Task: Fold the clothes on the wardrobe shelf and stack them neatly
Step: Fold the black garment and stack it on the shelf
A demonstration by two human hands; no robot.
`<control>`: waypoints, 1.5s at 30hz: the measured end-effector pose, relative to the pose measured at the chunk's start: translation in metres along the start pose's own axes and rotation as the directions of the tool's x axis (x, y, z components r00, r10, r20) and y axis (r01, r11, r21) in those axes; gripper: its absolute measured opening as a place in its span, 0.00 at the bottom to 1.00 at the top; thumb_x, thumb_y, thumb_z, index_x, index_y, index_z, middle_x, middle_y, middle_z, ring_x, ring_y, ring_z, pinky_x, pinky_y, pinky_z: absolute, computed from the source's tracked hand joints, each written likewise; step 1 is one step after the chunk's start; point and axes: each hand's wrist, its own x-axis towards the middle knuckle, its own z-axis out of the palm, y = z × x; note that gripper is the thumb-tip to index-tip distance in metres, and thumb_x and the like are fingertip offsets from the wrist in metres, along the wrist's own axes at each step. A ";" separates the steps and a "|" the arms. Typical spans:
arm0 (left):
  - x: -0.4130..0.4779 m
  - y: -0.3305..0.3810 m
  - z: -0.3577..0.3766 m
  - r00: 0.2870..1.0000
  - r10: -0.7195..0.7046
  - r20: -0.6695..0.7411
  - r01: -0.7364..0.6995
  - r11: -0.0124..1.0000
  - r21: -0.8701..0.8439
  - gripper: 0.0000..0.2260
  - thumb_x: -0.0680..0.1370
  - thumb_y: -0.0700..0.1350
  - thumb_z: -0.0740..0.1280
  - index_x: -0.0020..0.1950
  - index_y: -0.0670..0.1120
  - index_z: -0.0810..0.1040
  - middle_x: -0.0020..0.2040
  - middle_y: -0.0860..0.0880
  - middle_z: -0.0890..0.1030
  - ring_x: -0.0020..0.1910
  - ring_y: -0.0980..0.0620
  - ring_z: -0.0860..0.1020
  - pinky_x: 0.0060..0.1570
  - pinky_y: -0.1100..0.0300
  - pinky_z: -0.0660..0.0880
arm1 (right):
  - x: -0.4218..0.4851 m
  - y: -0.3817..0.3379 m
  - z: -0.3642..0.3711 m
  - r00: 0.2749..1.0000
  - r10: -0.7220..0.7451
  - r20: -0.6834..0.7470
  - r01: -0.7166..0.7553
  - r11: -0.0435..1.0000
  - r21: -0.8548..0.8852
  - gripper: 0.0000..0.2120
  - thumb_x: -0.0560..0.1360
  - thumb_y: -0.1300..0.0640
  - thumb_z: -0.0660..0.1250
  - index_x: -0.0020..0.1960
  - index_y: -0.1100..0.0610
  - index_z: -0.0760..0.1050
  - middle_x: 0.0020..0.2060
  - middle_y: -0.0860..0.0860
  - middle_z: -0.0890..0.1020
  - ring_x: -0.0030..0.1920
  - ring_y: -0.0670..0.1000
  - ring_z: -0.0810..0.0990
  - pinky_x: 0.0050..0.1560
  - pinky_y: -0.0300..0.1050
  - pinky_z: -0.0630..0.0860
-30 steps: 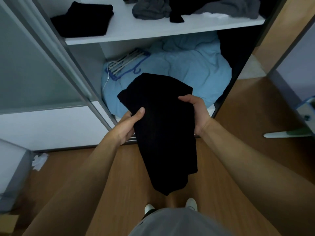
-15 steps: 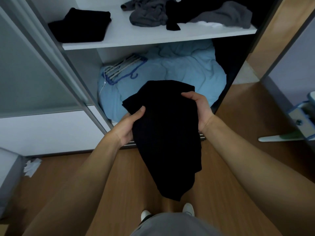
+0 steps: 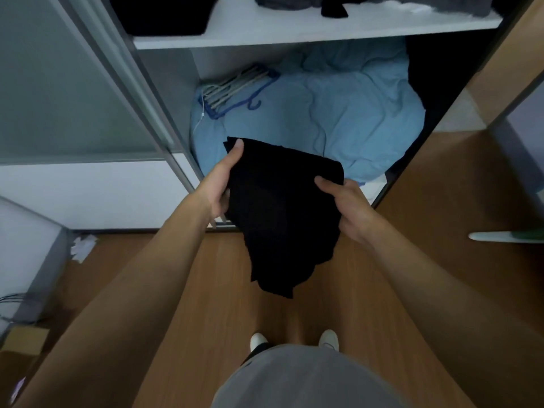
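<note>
Beneath the white laminate wardrobe shelf (image 3: pixel 294 29), where a folded black pile (image 3: pixel 164 16) is laid, a limp, matte black fabric garment (image 3: pixel 279 219) is held in mid-air before crumpled pale-blue bedding (image 3: pixel 353 119), presumably for a further fold. Its top left corner is pinched by the left hand (image 3: pixel 223 179); its right edge is gripped by the right hand (image 3: pixel 350 210), fingers curled.

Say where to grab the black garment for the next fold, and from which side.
Probably the loose lower end of the black garment, pinched from below. It hangs from its upper edge, where the left hand and right hand grip its two sides. Its bottom narrows to a free, uneven tip above the floor, so a hand could likely come up under it unobstructed.
</note>
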 end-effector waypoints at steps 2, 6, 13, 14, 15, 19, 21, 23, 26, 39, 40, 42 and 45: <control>-0.002 -0.022 -0.013 0.991 -0.031 0.129 0.021 0.997 0.078 0.28 0.74 0.69 0.66 0.68 0.55 0.76 0.65 0.52 0.81 0.64 0.53 0.79 0.61 0.53 0.75 | 0.000 -0.001 0.001 0.998 0.027 -0.050 -0.025 0.999 0.038 0.18 0.77 0.56 0.71 0.64 0.62 0.77 0.53 0.57 0.86 0.54 0.56 0.85 0.53 0.49 0.82; -0.004 -0.060 -0.003 0.993 -0.063 0.102 0.031 0.957 0.288 0.25 0.69 0.55 0.79 0.62 0.48 0.81 0.57 0.49 0.85 0.58 0.48 0.83 0.61 0.52 0.77 | -0.002 -0.008 -0.004 0.992 0.079 -0.103 -0.079 0.997 -0.003 0.16 0.77 0.56 0.69 0.62 0.63 0.78 0.51 0.58 0.86 0.48 0.56 0.86 0.45 0.46 0.82; -0.002 -0.058 0.016 0.985 0.097 -0.141 -0.067 0.977 0.204 0.09 0.71 0.41 0.70 0.50 0.45 0.82 0.39 0.49 0.87 0.39 0.52 0.85 0.35 0.63 0.79 | -0.009 -0.007 -0.032 0.984 0.178 0.005 -0.151 0.849 -0.507 0.17 0.72 0.46 0.75 0.58 0.51 0.81 0.49 0.49 0.87 0.49 0.49 0.86 0.52 0.44 0.81; -0.004 -0.057 0.016 0.985 0.109 -0.137 -0.078 0.973 0.216 0.08 0.72 0.41 0.70 0.50 0.45 0.81 0.38 0.49 0.87 0.39 0.52 0.85 0.34 0.63 0.79 | -0.010 0.000 -0.034 0.982 0.191 0.005 -0.160 0.836 -0.525 0.18 0.73 0.48 0.76 0.60 0.51 0.80 0.50 0.49 0.87 0.51 0.49 0.86 0.54 0.45 0.81; -0.005 -0.055 0.016 0.984 0.124 -0.129 -0.091 0.967 0.238 0.07 0.73 0.40 0.70 0.50 0.46 0.81 0.37 0.50 0.86 0.38 0.53 0.85 0.34 0.64 0.79 | -0.010 0.009 -0.034 0.984 0.177 -0.015 -0.162 0.856 -0.491 0.18 0.73 0.53 0.75 0.62 0.53 0.79 0.52 0.51 0.86 0.51 0.50 0.86 0.55 0.46 0.81; -0.006 -0.049 0.004 0.966 0.195 -0.168 -0.129 0.932 0.340 0.15 0.74 0.36 0.69 0.59 0.45 0.76 0.43 0.49 0.85 0.40 0.54 0.84 0.33 0.66 0.77 | -0.005 0.028 -0.024 0.992 -0.018 -0.128 -0.029 0.936 -0.352 0.25 0.75 0.67 0.69 0.70 0.55 0.71 0.53 0.55 0.84 0.45 0.49 0.85 0.46 0.41 0.81; -0.007 -0.049 -0.006 0.961 0.218 -0.169 -0.138 0.910 0.390 0.24 0.74 0.34 0.69 0.68 0.45 0.69 0.48 0.49 0.82 0.39 0.58 0.83 0.34 0.69 0.77 | -0.002 0.028 -0.020 0.991 -0.076 -0.107 0.035 0.939 -0.343 0.35 0.75 0.69 0.66 0.76 0.47 0.62 0.54 0.52 0.83 0.44 0.45 0.85 0.43 0.37 0.80; -0.008 -0.051 -0.012 0.961 0.241 -0.134 -0.167 0.895 0.414 0.34 0.75 0.32 0.69 0.77 0.48 0.59 0.51 0.57 0.78 0.39 0.68 0.81 0.36 0.74 0.75 | -0.003 0.026 -0.018 0.988 -0.147 -0.045 0.116 0.905 -0.410 0.40 0.75 0.71 0.64 0.78 0.42 0.57 0.58 0.48 0.80 0.42 0.39 0.83 0.44 0.38 0.81; -0.010 -0.053 -0.020 0.945 0.321 -0.069 -0.252 0.845 0.472 0.37 0.76 0.29 0.66 0.80 0.51 0.56 0.54 0.63 0.72 0.47 0.75 0.77 0.43 0.77 0.73 | -0.005 0.024 -0.012 0.972 -0.220 0.084 0.224 0.752 -0.620 0.36 0.74 0.74 0.61 0.76 0.48 0.65 0.66 0.46 0.74 0.52 0.34 0.80 0.52 0.31 0.77; -0.009 -0.065 -0.064 0.970 0.240 0.047 -0.185 0.595 0.782 0.17 0.75 0.46 0.67 0.63 0.55 0.75 0.60 0.53 0.78 0.60 0.53 0.76 0.50 0.72 0.69 | 0.004 0.042 0.037 0.983 -0.075 0.170 0.158 -0.144 -0.977 0.07 0.74 0.57 0.67 0.51 0.54 0.80 0.49 0.53 0.82 0.51 0.56 0.81 0.46 0.48 0.76; -0.010 -0.069 -0.071 0.980 0.190 0.060 -0.159 0.566 0.809 0.19 0.73 0.53 0.69 0.63 0.58 0.74 0.60 0.54 0.76 0.62 0.52 0.75 0.51 0.71 0.68 | 0.003 0.038 0.039 0.976 -0.067 0.206 0.191 -0.177 -0.965 0.06 0.74 0.56 0.68 0.51 0.53 0.80 0.49 0.52 0.82 0.51 0.56 0.81 0.44 0.47 0.74; -0.011 -0.074 -0.086 0.997 0.049 0.063 -0.078 0.425 0.902 0.36 0.63 0.70 0.70 0.69 0.62 0.69 0.68 0.52 0.68 0.70 0.50 0.66 0.62 0.64 0.64 | 0.002 0.030 0.047 0.965 -0.034 0.258 0.242 -0.251 -0.937 0.06 0.74 0.53 0.68 0.51 0.51 0.80 0.49 0.51 0.82 0.51 0.56 0.80 0.42 0.46 0.69; -0.011 -0.081 -0.088 0.992 0.015 0.127 -0.127 0.202 0.971 0.53 0.53 0.80 0.68 0.75 0.63 0.62 0.79 0.60 0.50 0.78 0.52 0.48 0.75 0.48 0.52 | 0.006 0.022 0.066 0.947 0.040 0.319 0.315 -0.315 -0.895 0.06 0.75 0.49 0.67 0.45 0.51 0.77 0.46 0.51 0.81 0.49 0.56 0.80 0.35 0.45 0.61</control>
